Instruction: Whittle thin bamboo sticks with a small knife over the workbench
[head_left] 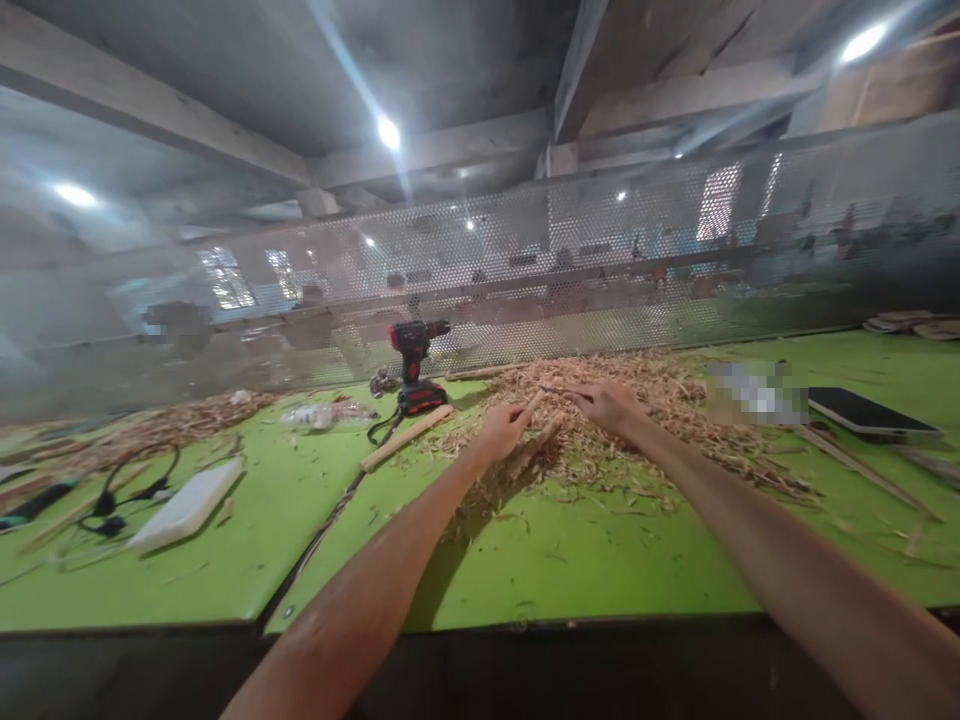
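Both my hands are over a heap of pale wood shavings (660, 400) on a green tabletop (600, 575). My left hand (501, 434) is closed on a small light-coloured wooden strip (535, 401), which sticks out past the fingertips toward the right hand. In my right hand (609, 407), the fingers are wrapped round a thin dark tool that looks like a knife (556, 389), its narrow end pointing left toward the strip. Most of its handle is hidden in the fingers. Below the hands a wooden piece (536, 448) lies among the shavings.
A black-and-red cordless drill (415, 368) stands behind the left hand, near a flat wooden stick (407, 438). Leftward are a white block (189, 505), black cables (112, 510) and a plastic bag (328, 413). A dark tablet-like device (870, 411) lies right. Perforated metal mesh (510, 290) borders the back.
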